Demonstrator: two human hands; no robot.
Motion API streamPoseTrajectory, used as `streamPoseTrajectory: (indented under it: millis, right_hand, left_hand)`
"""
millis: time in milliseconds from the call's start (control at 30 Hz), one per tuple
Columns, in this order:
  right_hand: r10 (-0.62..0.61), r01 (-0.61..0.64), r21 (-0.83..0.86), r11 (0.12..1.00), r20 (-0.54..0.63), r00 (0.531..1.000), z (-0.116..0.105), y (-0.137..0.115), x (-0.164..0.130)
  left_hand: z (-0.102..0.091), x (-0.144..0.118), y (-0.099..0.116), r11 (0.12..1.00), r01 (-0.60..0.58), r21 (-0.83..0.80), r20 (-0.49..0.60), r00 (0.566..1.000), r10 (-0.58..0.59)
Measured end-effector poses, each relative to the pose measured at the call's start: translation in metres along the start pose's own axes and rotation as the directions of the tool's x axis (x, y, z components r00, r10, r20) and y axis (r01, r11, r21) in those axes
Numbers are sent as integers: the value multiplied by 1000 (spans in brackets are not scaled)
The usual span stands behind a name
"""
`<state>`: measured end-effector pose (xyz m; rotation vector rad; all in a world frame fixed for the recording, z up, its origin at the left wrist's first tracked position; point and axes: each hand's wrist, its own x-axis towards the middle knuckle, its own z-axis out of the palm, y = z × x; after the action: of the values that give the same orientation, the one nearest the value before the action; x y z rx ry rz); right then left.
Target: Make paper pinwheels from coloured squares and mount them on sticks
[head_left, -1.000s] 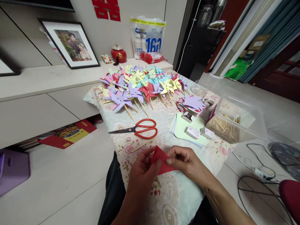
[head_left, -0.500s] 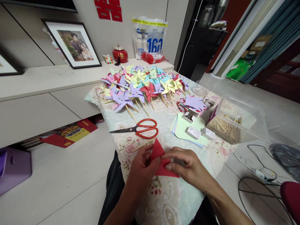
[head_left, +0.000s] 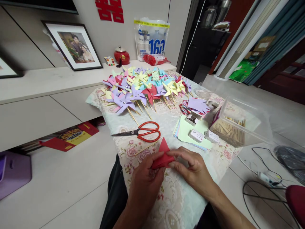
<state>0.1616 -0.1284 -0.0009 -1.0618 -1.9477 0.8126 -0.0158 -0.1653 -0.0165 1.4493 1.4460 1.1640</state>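
The red paper [head_left: 162, 161] is held above the near part of the tabletop [head_left: 164, 120], between the left hand [head_left: 145, 176] and the right hand [head_left: 194, 167]. It is pinched between thumb and fingers on both sides, with one pointed corner directed away from the body. Beyond the left hand, a thin stick [head_left: 145, 148] is placed, followed by the scissors [head_left: 137, 131], laid flat. Pinwheels [head_left: 143, 83] are grouped at the far side. Coloured sheets [head_left: 184, 132], topped by small boxes [head_left: 196, 135], are stacked beyond the right hand, near a clear tub [head_left: 262, 125].
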Motion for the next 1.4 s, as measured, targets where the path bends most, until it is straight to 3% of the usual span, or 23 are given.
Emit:
streamPoseTrajectory:
  millis: [167, 333, 467, 567, 667, 767, 900, 967, 1100, 1233, 1400]
  right_hand:
    - [-199, 192, -240, 952, -5, 980, 2, 0, -2]
    - [-263, 227, -376, 898, -46, 964, 4, -2, -2]
    - [-353, 288, -460, 840, -61, 933, 3, -4, 0]
    - [-434, 364, -499, 786, -27, 900, 2, 0, 1]
    - [-462, 406, -533, 742, 33, 887, 2, 8, -2]
    - [-433, 420, -534, 734, 108, 895, 3, 15, -8]
    - [-398, 445, -505, 739, 206, 894, 6, 22, -18]
    - [-394, 461, -477, 749, 240, 888, 6, 25, -22]
    - [-341, 445, -442, 779, 298, 892, 4, 24, -28]
    - [-299, 425, -436, 793, 330, 896, 2, 21, -31]
    - [-273, 401, -424, 812, 332, 903, 3, 18, -31]
  left_hand:
    - [0, 2, -2, 985, -118, 128, -1, 993, 120]
    - [-2, 3, -1, 946, -214, 243, 14, 976, 217]
    - [-3, 4, -1, 883, -317, 346, -29, 937, 348]
    - [-3, 4, -6, 804, -394, 446, -57, 884, 465]
    - [-5, 6, -13, 674, -495, 548, -22, 798, 603]
    - [-7, 7, -21, 532, -583, 614, 78, 715, 695]
    - [-9, 3, -29, 392, -666, 634, 222, 643, 733]
    - [-10, -1, -32, 366, -679, 636, 269, 640, 720]
    - [-14, -10, -38, 366, -671, 645, 338, 680, 651]
    - [-14, -19, -39, 387, -656, 647, 343, 705, 621]
    - [-3, -35, -38, 411, -684, 602, 340, 686, 643]
